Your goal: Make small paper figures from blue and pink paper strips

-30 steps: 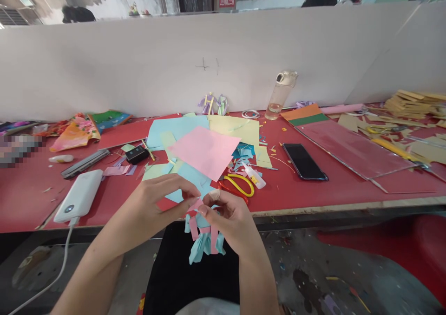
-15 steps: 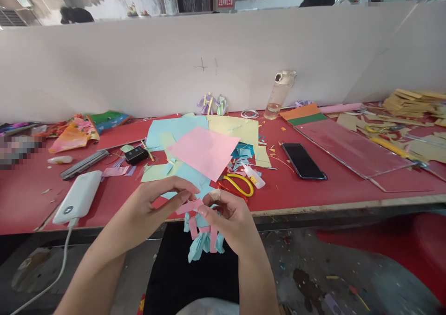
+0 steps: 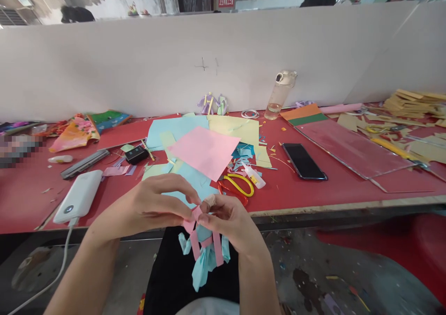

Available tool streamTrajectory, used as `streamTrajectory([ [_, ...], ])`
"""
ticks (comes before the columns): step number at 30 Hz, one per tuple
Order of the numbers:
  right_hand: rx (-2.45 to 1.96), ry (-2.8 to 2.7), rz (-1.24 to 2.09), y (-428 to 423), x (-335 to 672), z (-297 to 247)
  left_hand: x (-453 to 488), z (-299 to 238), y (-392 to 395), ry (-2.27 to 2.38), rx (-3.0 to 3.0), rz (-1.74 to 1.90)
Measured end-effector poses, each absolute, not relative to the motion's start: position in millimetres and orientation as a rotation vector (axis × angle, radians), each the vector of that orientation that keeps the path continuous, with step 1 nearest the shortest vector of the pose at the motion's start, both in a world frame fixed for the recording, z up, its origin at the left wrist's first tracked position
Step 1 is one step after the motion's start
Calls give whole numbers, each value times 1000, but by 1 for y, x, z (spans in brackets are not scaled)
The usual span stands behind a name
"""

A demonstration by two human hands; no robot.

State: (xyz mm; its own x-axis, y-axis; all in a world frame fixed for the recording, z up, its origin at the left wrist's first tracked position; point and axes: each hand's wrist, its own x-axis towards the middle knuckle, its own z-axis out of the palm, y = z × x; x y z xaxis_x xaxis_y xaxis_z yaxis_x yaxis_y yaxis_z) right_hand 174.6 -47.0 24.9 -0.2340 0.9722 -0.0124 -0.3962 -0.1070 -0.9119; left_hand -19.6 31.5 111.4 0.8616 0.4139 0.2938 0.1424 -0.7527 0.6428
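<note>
A small paper doll (image 3: pixel 205 254), light blue with pink strips down its front and round its waist, hangs below my fingers over my lap. My right hand (image 3: pixel 228 217) is closed on its top end, thumb against the paper. A pink paper strip (image 3: pixel 190 223) curls at the top of the doll, and my left hand (image 3: pixel 167 201) pinches it between thumb and fingers. The doll's upper end is partly hidden by my fingertips. Just beyond my hands, sheets of pink paper (image 3: pixel 205 150) and blue paper (image 3: pixel 174 129) lie on the red table (image 3: pixel 296 196).
Yellow-handled scissors (image 3: pixel 242 185) and a glue bottle (image 3: pixel 255 176) lie near my right hand. Farther right are a phone (image 3: pixel 304 160) and a water bottle (image 3: pixel 279 96). A white power bank (image 3: pixel 79 196) with a cable is at left. Two paper dolls (image 3: pixel 212 103) lean against the partition (image 3: pixel 156 68).
The pink strip at the doll's top has bent round from lying flat and outstretched. The doll hangs slightly lower and more tilted. My left hand has turned, its fingers closer to the doll.
</note>
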Motion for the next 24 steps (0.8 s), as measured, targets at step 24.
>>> streamTrajectory([
  [24,-1034,-1036,1455,-47,172,29,-8,99,8,1047,2026,565],
])
